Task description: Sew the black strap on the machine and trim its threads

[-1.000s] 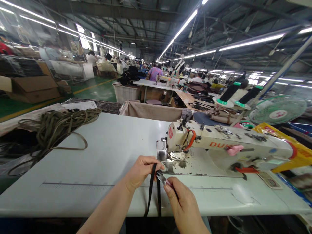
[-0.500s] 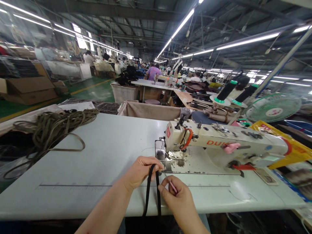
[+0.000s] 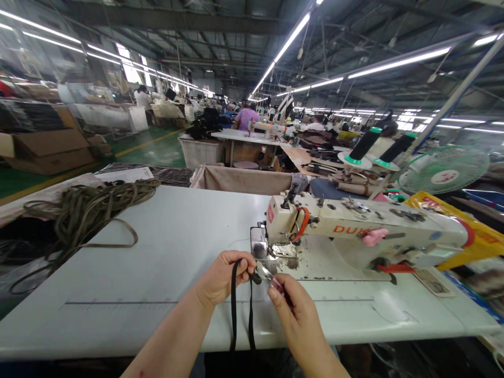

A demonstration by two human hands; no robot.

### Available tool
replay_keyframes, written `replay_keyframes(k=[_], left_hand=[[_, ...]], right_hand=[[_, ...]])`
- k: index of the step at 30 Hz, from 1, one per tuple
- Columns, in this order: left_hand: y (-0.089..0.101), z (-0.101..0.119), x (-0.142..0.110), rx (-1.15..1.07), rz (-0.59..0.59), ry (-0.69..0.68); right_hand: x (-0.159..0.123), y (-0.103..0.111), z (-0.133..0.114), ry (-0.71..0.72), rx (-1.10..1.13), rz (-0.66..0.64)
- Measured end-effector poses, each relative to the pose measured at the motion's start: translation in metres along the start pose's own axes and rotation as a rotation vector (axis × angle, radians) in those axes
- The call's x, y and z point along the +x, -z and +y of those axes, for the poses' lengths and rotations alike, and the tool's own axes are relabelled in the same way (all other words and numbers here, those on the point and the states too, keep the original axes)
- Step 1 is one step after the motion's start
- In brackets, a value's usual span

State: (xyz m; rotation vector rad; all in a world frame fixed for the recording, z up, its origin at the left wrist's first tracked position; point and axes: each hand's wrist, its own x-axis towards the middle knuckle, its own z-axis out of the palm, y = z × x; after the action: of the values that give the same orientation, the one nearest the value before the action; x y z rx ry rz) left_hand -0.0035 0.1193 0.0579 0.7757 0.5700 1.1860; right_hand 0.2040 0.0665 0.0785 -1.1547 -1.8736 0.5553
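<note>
My left hand (image 3: 232, 274) pinches a narrow black strap (image 3: 233, 310) just in front of the sewing machine's needle area. Two lengths of the strap hang from those fingers over the table's front edge. In my right hand (image 3: 293, 304) is a small pink-handled metal-bladed tool (image 3: 277, 284); its exact kind is unclear. The shiny tip points up and left, close to my left fingertips and the strap, and I cannot tell whether it touches. Just beyond both hands stands the white sewing machine (image 3: 354, 226) with its metal plate (image 3: 259, 249).
A pile of olive-brown straps (image 3: 90, 210) lies on the left of the white table (image 3: 173, 257). Behind the table is a cloth-lined bin (image 3: 244, 178). Black thread cones (image 3: 364, 146) and a green fan (image 3: 444, 173) stand at right. People sit at machines farther back.
My right hand has turned the pink-handled tool so its metal tip points at my left fingertips. The strap's hanging lengths have shifted slightly left.
</note>
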Motion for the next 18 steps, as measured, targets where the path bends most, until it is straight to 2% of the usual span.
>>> replay_keyframes(k=[3, 6, 12, 18], left_hand=[[0.0, 0.0, 0.0, -0.024, -0.01, -0.012], [0.0, -0.001, 0.0, -0.048, -0.035, -0.02], [-0.002, 0.0, -0.001, -0.071, -0.054, -0.038], [-0.004, 0.002, -0.001, -0.086, -0.074, -0.035]], right_hand=[[0.007, 0.003, -0.001, 0.199, -0.137, 0.037], [0.013, 0.004, -0.003, 0.301, -0.243, 0.067], [0.018, 0.003, -0.006, 0.399, -0.372, 0.089], [0.016, 0.003, -0.006, 0.415, -0.393, 0.092]])
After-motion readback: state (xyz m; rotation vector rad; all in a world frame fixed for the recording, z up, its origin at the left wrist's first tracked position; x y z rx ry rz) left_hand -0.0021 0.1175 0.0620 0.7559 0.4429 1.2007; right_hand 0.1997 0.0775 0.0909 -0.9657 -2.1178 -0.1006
